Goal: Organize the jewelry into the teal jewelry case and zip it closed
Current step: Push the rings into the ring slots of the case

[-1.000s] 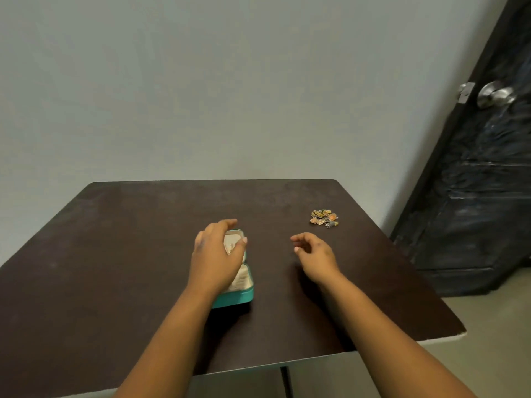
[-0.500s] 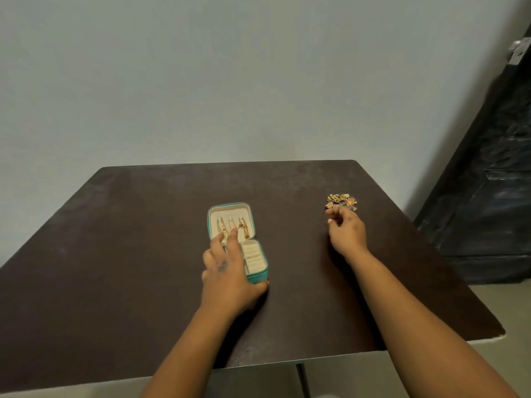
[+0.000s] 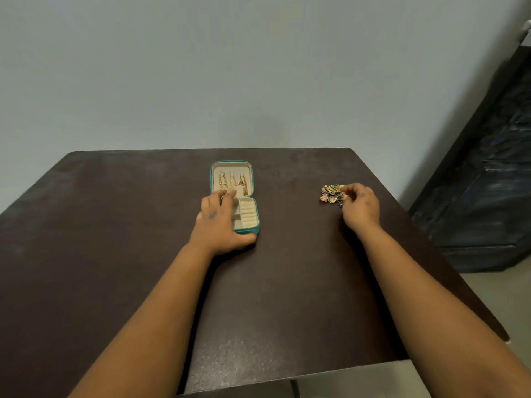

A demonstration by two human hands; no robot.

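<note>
Jewelry (image 3: 332, 193) lies in a small mixed heap on the dark table (image 3: 115, 254), on the right side and well apart from the teal jewelry case (image 3: 249, 230). The pieces look small, light and hard, and they may tangle with each other, so it is probably better to pinch one piece at its edge than to scoop the heap. The case lies open and flat; gold chains (image 3: 230, 182) hang already in its lid, and the lower half shows cream ring rolls (image 3: 247, 215). The right hand (image 3: 360, 206) touches the heap with curled fingers, but whether it already grips a piece cannot be told. The left hand (image 3: 217, 222) rests open on the case and steadies it, thumb at the near edge.
</note>
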